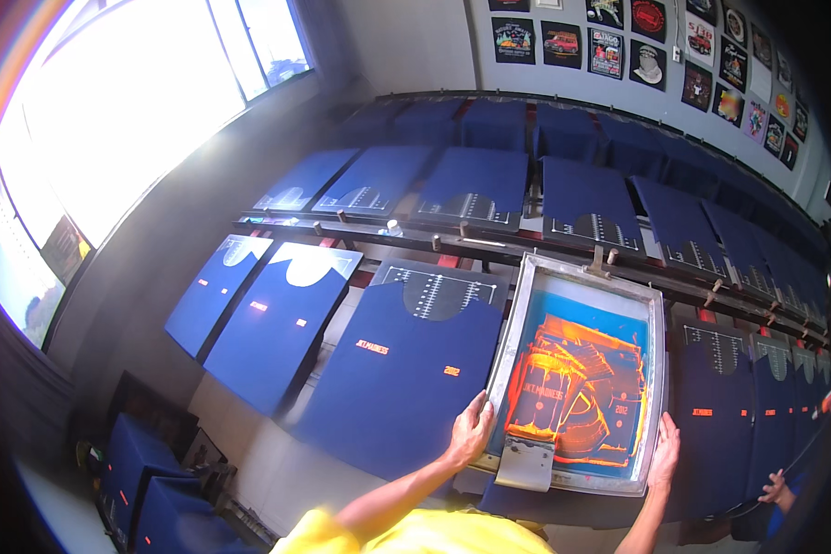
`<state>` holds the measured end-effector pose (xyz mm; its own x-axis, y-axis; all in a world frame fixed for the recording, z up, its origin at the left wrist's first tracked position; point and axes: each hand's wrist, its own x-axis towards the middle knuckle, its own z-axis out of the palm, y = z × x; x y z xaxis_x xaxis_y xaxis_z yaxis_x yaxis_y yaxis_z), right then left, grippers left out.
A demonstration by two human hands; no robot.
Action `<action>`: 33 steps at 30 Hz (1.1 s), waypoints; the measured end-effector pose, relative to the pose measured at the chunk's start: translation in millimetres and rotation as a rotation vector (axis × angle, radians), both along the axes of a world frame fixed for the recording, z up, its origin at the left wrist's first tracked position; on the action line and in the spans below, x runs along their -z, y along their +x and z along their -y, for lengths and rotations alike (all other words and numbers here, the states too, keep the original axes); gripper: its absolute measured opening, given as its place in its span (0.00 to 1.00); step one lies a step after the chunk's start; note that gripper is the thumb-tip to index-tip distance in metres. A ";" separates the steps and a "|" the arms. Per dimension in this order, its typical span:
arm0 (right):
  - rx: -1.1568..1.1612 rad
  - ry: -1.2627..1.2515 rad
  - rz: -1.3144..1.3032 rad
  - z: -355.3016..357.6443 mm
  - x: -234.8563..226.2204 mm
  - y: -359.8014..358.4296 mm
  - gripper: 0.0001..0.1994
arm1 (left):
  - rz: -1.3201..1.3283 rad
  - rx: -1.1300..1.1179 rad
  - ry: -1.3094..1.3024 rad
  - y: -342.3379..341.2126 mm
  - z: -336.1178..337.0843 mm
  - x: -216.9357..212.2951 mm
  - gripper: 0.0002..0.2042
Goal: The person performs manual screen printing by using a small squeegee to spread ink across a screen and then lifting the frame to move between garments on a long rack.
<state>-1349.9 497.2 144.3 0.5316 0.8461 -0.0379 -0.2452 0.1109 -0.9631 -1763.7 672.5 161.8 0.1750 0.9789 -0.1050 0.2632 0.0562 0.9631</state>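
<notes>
A screen printing frame point(656, 369) with a pale metal rim lies over one of the boards in front of me. Its blue mesh point(563, 309) is smeared with orange ink, thickest in the middle and lower left. Inside the lower left corner a metal-backed squeegee point(526, 463) rests tilted across the rim. My left hand point(472, 432) grips the frame's left side near the lower corner. On the opposite side, my right hand point(665, 452) holds the right rim, fingers pointing up along it. What lies under the frame is mostly hidden.
Navy shirts with small orange prints, one being a shirt point(397, 379) left of the frame, lie on boards along the table. A dark rail point(388, 242) with pegs runs behind. Another person's hand point(777, 489) shows at lower right. More navy shirts point(471, 180) fill the far row.
</notes>
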 end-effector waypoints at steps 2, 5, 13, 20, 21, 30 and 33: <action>-0.007 0.033 0.005 -8.2 -9.4 -31.4 0.42 | 0.062 -0.026 -0.007 -27.0 -4.9 -1.2 0.31; 0.013 0.081 0.041 -26.1 -13.6 -87.5 0.38 | 0.126 -0.033 0.001 -79.3 -21.5 2.6 0.30; 0.003 0.027 0.066 -88.9 -10.3 -250.8 0.35 | 0.050 -0.080 0.029 -242.8 -78.9 2.9 0.31; -0.014 0.044 0.065 -149.9 0.9 -355.1 0.31 | -0.058 -0.090 -0.023 -348.6 -153.0 42.6 0.30; -0.028 0.010 0.031 -155.5 -5.4 -365.3 0.30 | -0.053 -0.085 -0.062 -355.2 -159.6 38.2 0.31; 0.010 -0.057 0.132 -203.9 -9.4 -389.4 0.31 | 0.028 -0.062 -0.137 -384.2 -204.3 50.5 0.32; 0.012 -0.060 0.117 -209.5 -6.3 -386.1 0.32 | 0.012 -0.036 -0.150 -380.9 -209.0 38.6 0.31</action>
<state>-1736.0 706.6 150.6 0.5458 0.8375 -0.0253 -0.1297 0.0547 -0.9900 -2144.6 881.5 123.2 0.1421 0.9581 -0.2487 0.2472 0.2090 0.9462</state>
